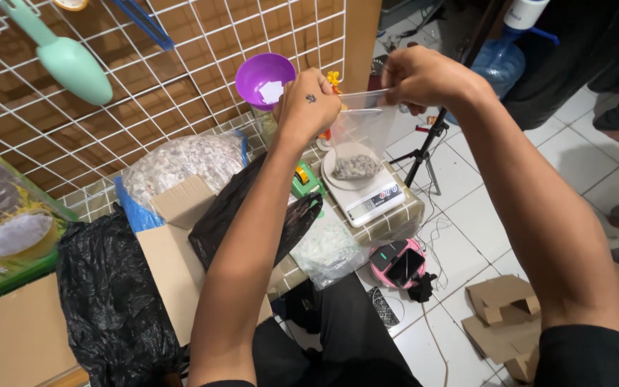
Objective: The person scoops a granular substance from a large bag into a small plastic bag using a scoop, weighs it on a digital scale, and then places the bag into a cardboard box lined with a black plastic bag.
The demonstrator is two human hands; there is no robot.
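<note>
Both my hands pinch the top edge of a small clear plastic bag (367, 132), my left hand (308, 106) at its left corner and my right hand (418, 75) at its right corner. The bag hangs upright with a clump of small grey-white pieces (356, 167) at its bottom. It rests on or just above the round pan of a white digital kitchen scale (372, 197) on a tiled counter.
A purple bowl (264, 79) stands behind my left hand. A large bag of pale pieces (180, 163), black plastic bags (112, 301), cardboard (173, 265) and a clear bag (327, 251) crowd the counter. A wire grid with a green scoop (66, 57) stands behind. A tripod (424, 147), a phone (404, 265) and a water jug (499, 64) are on the floor.
</note>
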